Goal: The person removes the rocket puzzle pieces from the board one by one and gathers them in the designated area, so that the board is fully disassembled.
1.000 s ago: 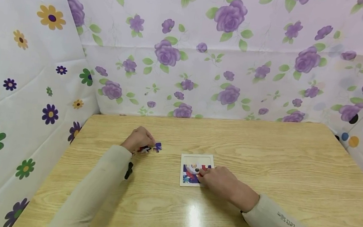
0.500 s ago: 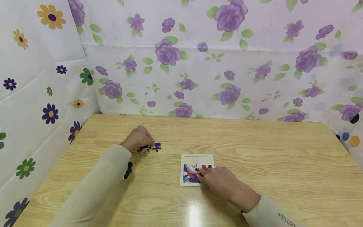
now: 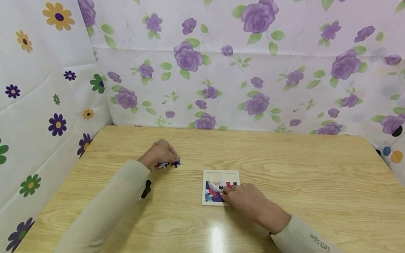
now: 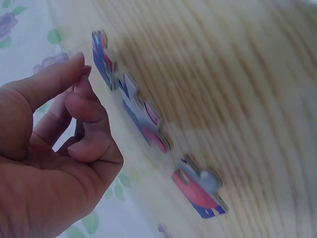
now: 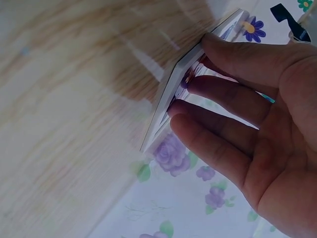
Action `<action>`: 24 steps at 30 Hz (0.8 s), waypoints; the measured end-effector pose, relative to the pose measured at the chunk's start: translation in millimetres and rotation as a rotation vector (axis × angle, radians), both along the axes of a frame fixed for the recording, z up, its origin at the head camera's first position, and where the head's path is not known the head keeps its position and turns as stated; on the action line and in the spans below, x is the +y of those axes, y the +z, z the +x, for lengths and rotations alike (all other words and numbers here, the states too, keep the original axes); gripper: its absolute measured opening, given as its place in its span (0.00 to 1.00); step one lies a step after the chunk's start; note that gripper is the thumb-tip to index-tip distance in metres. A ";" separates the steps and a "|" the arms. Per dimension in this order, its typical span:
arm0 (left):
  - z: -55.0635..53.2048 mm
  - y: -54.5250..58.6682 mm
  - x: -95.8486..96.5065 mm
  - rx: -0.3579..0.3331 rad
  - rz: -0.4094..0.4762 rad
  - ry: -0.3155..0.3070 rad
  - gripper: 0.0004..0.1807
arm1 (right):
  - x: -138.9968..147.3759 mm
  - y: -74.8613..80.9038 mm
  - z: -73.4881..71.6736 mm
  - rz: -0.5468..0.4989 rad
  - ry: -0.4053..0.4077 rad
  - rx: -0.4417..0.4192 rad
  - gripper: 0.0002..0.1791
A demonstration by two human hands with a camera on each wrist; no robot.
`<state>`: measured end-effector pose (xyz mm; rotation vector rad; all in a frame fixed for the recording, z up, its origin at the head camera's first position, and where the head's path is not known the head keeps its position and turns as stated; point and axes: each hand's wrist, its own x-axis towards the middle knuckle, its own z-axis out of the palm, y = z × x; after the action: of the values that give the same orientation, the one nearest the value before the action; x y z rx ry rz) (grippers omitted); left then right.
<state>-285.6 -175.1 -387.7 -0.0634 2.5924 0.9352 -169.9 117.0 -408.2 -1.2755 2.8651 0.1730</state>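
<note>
In the head view my left hand (image 3: 160,153) hovers over loose jigsaw pieces on the table. Its nearest one is a purple jigsaw piece (image 3: 176,163) by the fingertips. The left wrist view has three pieces in a row: a blue and red one (image 4: 102,59), a grey and pink one (image 4: 141,114) and a pink and blue one (image 4: 200,188). Thumb and index tips come together, the other fingers curl, and nothing shows between them. My right hand (image 3: 248,201) rests on the right side of a white-framed puzzle tray (image 3: 213,204), fingertips on its picture, covering its lower right part.
The wooden table (image 3: 303,175) reaches back to a curtain (image 3: 228,84) with purple flowers. Another flowered sheet (image 3: 39,88) borders the left side. A black strap (image 3: 146,189) hangs under the left wrist.
My left hand has shifted slightly right, so its fingertips now partly cover the purple jigsaw piece. The right hand and the puzzle tray stay in place; the head view has tilted slightly.
</note>
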 end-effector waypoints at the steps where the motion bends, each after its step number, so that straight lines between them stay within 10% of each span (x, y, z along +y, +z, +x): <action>1: 0.1 0.0 1.2 -0.001 -0.008 -0.008 0.06 | 0.0 0.1 -0.3 -0.004 -0.004 -0.009 0.13; 24: 17.3 -5.3 29.7 0.028 0.053 -0.186 0.04 | 2.8 -1.7 -2.1 -0.050 0.043 -0.002 0.13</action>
<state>-268.3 -145.4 -393.1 0.2028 2.5444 0.9417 -172.0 119.8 -409.9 -1.3452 2.8596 0.1004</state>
